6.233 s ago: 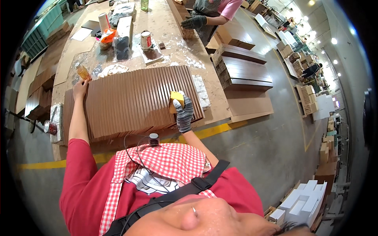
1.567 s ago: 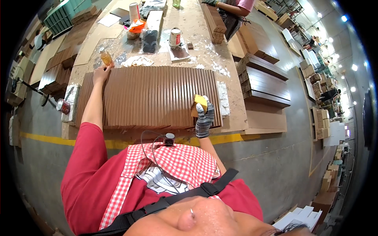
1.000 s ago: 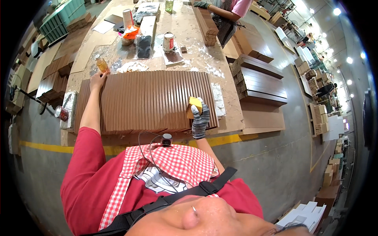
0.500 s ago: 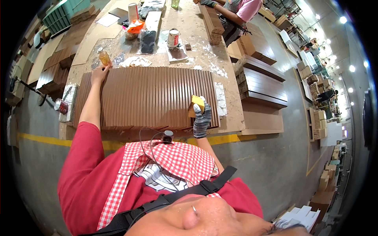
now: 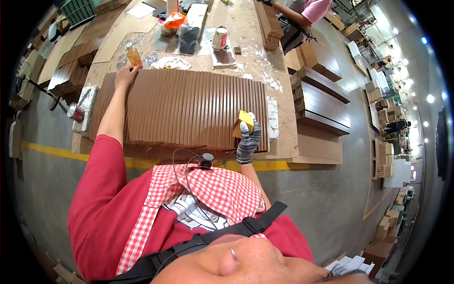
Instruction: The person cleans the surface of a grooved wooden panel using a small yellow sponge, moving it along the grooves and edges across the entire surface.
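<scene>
The workbench (image 5: 246,28) (paint-spattered) carries a ribbed brown panel (image 5: 189,106) along its near edge, with a paint can (image 5: 220,38) behind.

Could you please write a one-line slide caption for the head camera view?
Gloved right hand presses a yellow sponge onto a ribbed brown panel while the bare left hand steadies its far edge.

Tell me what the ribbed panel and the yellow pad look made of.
Ribbed panel: likely wood or wood composite, brown matte coat, even parallel grooves. Yellow pad in the gloved right hand: looks like soft foam sponge, blocky and dull.
</scene>
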{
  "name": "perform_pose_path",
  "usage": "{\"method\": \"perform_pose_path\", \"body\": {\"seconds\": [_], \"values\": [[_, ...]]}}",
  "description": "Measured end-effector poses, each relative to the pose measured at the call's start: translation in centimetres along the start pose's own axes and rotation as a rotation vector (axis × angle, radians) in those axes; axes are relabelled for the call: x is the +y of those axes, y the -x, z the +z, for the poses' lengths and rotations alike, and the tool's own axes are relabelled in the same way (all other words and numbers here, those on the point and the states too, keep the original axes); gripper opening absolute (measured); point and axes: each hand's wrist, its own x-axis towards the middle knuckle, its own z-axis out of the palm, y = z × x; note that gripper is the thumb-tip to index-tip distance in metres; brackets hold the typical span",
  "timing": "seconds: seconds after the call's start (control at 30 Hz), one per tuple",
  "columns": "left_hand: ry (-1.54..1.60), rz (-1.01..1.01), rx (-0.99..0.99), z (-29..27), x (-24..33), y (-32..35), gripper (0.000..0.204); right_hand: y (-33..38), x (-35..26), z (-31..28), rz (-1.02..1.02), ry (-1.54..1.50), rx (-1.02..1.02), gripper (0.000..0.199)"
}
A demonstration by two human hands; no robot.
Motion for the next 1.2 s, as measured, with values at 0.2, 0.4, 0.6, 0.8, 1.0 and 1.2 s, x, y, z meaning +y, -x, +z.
{"method": "perform_pose_path", "body": {"seconds": [0.2, 0.4, 0.6, 0.8, 1.0, 1.2], "values": [[0.041, -0.056, -0.014, 1.5, -1.2, -1.0, 0.043, 0.5, 0.6, -1.0, 0.064, 0.065, 0.028, 0.041], [-0.045, -0.002, -0.042, 2.0, -2.7, -2.0, 0.044, -4.5, 2.0, -2.2, 0.189, -0.104, 0.066, 0.046], [-0.062, 0.048, -0.037, 2.0, -3.6, -1.8, 0.053, -13.0, 0.3, 2.0, 0.020, 0.199, -0.306, 0.045], [-0.055, 0.116, 0.002, 3.2, -2.8, -2.7, 0.054, -18.8, 6.3, 4.9, -0.243, 0.597, -0.477, 0.041], [-0.079, 0.091, 0.022, 2.9, -4.6, -2.0, 0.053, -19.0, 4.6, 10.3, -0.284, 0.656, -0.695, 0.039], [-0.062, 0.066, 0.002, 3.0, -3.3, -2.4, 0.054, -19.9, 6.3, 11.8, -0.365, 0.928, -0.761, 0.038]]}}
